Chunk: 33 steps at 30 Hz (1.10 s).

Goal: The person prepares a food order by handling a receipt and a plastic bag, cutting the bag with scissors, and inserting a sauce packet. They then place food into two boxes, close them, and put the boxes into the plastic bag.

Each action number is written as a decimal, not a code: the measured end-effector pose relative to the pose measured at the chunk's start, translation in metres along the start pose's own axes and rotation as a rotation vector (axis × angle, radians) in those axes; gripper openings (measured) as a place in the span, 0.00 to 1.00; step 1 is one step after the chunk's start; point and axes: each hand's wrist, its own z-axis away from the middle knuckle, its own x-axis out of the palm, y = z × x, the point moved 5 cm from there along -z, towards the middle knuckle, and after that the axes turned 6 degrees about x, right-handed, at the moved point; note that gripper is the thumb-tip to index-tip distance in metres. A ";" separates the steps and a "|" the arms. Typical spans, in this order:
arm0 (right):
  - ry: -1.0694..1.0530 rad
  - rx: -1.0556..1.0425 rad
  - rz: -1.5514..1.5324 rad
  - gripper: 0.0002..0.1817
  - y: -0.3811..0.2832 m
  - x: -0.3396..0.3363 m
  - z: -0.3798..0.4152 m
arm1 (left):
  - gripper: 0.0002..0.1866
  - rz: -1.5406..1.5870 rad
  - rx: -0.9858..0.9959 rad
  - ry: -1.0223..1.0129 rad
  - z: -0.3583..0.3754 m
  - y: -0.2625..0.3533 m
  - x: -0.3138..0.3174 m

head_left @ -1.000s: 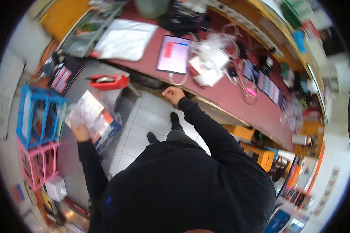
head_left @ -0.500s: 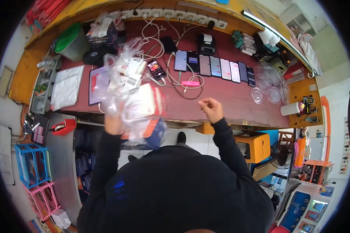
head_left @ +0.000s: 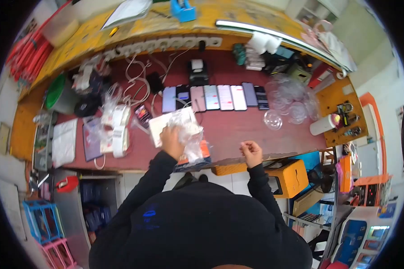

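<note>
My left hand [head_left: 171,142] is closed on a clear plastic bag [head_left: 193,147] at the table's front edge. White papers or flat packets [head_left: 175,121] lie under and beside the fingers. Below the bag, an orange and navy package [head_left: 205,150] shows partly through the plastic. My right hand [head_left: 251,152] hovers at the front edge, right of the bag, with its fingers curled in and nothing visible in them. Behind the hands, several phones stand in a row, among them a phone with a white screen [head_left: 239,97]. A phone with a dark picture [head_left: 142,115] lies to the left.
A small black printer [head_left: 198,71] sits behind the phones. Clear plastic lids [head_left: 273,120] and a white bottle [head_left: 323,125] are at the right. White cables [head_left: 139,85] tangle at the back left, and paper rolls or labels [head_left: 120,134] lie left of my hand.
My left hand has moved right with the clear bag and package, leaving the white labels behind at the left. My right hand stays curled near the front edge. The view has shifted.
</note>
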 end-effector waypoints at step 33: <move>-0.193 0.117 -0.145 0.05 0.016 -0.150 -0.123 | 0.22 0.277 0.273 -0.001 -0.229 0.144 0.103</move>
